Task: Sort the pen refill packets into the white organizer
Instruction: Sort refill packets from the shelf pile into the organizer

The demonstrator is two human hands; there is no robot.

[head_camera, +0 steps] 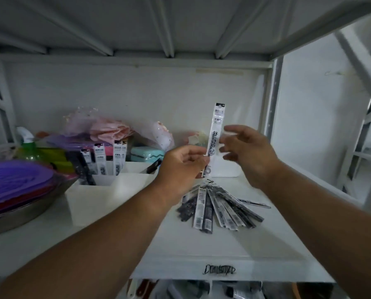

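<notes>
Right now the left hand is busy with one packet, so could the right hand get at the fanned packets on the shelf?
Probably yes: the right hand is open and holds nothing, and the fanned packets lie uncovered just below it.

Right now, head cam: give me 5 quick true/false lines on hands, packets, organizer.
1. The left hand pinches an upright refill packet. True.
2. The right hand grips a second packet. False: its fingers are spread beside the held packet, gripping nothing.
3. The white organizer holds no packets. False: several packets stand upright in its back compartments.
4. A fan of loose packets lies on the shelf, right of the organizer. True.
5. The purple lids sit right of the organizer. False: they are on its left, in a metal bowl.
</notes>
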